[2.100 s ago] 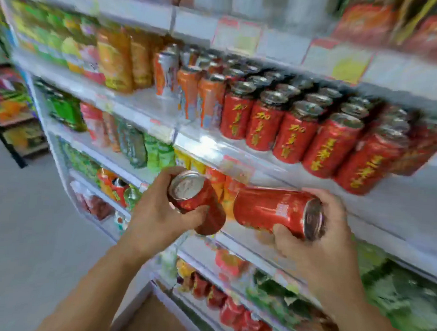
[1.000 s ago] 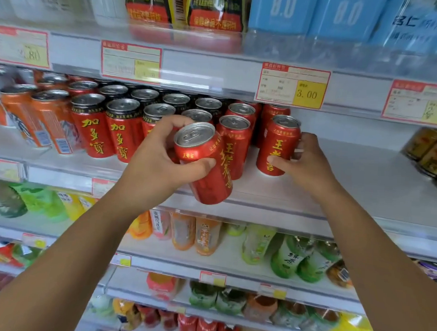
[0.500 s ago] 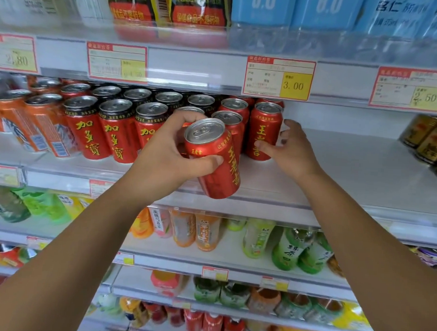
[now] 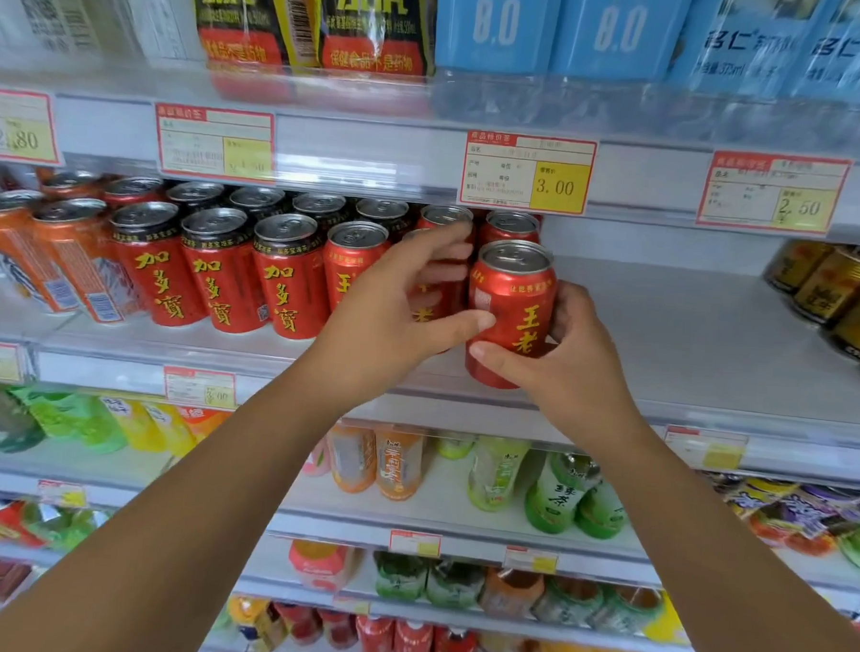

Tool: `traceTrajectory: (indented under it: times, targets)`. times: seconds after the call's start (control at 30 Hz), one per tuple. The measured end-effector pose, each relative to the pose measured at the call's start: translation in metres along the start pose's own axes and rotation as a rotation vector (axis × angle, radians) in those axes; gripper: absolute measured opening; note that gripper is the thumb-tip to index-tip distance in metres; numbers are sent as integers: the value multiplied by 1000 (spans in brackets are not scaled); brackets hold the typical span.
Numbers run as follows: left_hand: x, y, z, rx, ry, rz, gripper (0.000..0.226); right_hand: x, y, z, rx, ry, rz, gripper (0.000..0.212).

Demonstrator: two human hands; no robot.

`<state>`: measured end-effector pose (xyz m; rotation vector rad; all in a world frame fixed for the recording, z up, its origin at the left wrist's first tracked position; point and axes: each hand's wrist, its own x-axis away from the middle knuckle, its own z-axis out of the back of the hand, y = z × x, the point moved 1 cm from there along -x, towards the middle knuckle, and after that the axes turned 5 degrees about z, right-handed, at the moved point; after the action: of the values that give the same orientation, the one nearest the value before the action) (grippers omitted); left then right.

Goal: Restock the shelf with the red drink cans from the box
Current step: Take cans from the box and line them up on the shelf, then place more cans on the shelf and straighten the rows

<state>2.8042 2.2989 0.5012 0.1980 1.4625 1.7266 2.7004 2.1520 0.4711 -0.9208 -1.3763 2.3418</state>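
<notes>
1 front can (image 4: 511, 300) on shelf (image 4: 691, 339), right hand (image 4: 574, 378) fingers gripping; left hand (image 4: 383, 323) fingers gripping neighbour can (image 4: 426, 308).

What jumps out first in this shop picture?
A left hand and right hand grip one upright red drink can at the shelf front, mid-frame. Rows of red cans stand to its left, and a 3.00 price tag hangs just above.

Bright, even store light; wide-angle bend at edges.
Sharp centre; pale blue drink packs (image 4: 618, 31) up top and coloured plastic bottles (image 4: 401, 638) at bottom smeared soft. Faint glare on clear plastic shelf-edge strip (image 4: 366, 168); shadows weak.
</notes>
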Motion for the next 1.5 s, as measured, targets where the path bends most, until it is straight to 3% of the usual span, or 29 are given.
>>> traceTrajectory:
  times: [0.07, 0.13, 0.23, 0.33, 0.53, 0.7, 1.1, 1.2, 1.33, 1.43, 1.5]
  targets:
    - [10, -15, 6, -214, 110, -61, 50, -5, 0, -2, 94, 65, -9, 79]
    - [22, -37, 13, -398, 116, -75, 39, -9, 1, -5, 166, 76, -23, 80]
    - [35, -66, 18, -641, 91, -103, 41, -13, 4, -14, 222, 82, -44, 82]
    - [39, -81, 18, -729, 125, -165, 40, -16, 3, -24, 222, 70, -55, 85]
    - [37, -87, 16, -720, 166, -206, 36, -14, 4, -14, 165, -38, -130, 85]
    - [38, -87, 16, -707, 159, -202, 35, -15, 7, -11, 277, -27, -109, 71]
    - [38, -91, 17, -698, 154, -202, 33, -12, 11, -15, 321, -13, -105, 81]
    - [40, -92, 17, -700, 147, -220, 37, 7, 6, -12, 265, 153, -59, 85]
    - [54, -82, 12, -682, 168, -296, 37, 73, 5, 1, 122, 492, 8, 51]
    - [86, -78, -13, -634, 71, -340, 26, 133, 27, 10, 71, 538, -94, 33]
    - [116, -86, -39, -555, -52, -246, 24, 174, 51, 21, 95, 517, -214, 27]
